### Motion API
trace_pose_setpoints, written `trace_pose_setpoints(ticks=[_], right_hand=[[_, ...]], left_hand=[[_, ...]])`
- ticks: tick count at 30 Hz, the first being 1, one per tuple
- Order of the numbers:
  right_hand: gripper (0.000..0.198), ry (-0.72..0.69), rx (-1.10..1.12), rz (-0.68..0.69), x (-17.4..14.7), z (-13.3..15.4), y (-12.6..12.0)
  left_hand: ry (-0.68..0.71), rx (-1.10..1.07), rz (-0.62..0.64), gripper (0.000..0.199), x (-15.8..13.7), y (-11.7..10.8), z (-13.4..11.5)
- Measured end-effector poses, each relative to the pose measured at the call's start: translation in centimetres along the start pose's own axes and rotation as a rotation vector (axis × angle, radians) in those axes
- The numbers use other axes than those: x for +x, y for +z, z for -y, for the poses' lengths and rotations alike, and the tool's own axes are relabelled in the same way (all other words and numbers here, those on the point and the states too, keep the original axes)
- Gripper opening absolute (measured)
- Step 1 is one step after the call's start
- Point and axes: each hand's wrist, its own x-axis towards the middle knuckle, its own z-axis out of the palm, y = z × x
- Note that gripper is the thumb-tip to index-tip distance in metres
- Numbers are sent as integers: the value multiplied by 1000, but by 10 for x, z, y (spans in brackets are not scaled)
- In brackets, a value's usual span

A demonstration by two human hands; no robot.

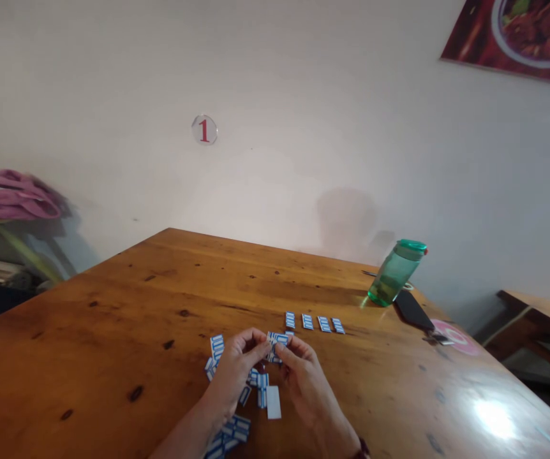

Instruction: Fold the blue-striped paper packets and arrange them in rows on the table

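My left hand (pixel 246 360) and my right hand (pixel 298 363) meet over the table, fingers pinched on small blue-and-white printed cards (pixel 277 341). The cards stand between the thumbs, and how many are there I cannot tell. Beneath and left of my hands lies a loose pile of similar cards (pixel 262 390), partly hidden by my left hand and forearm. One card (pixel 274 403) lies blank white side up near my right palm. Beyond my right hand, several cards (pixel 307 321) form a spaced row, printed side up.
A green water bottle (pixel 396 273) stands at the table's (pixel 126 319) far right. Beside it lie a black phone (pixel 413 309), what looks like keys (pixel 438 338) and a pink disc (pixel 457 336). A wall closes off the back. Pink cloth (pixel 11 194) lies at far left.
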Motion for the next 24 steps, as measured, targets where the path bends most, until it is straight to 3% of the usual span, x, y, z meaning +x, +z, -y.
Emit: trace_pose_setpoints(ticks=[8,24], right_hand=[[14,0,17,6,2,-1,-3],[19,-21,-125,-84,3,-4,-7]], left_hand=[[-37,-76,36,18,1,-2,0],[-48,82,15,24,4,-3,1]])
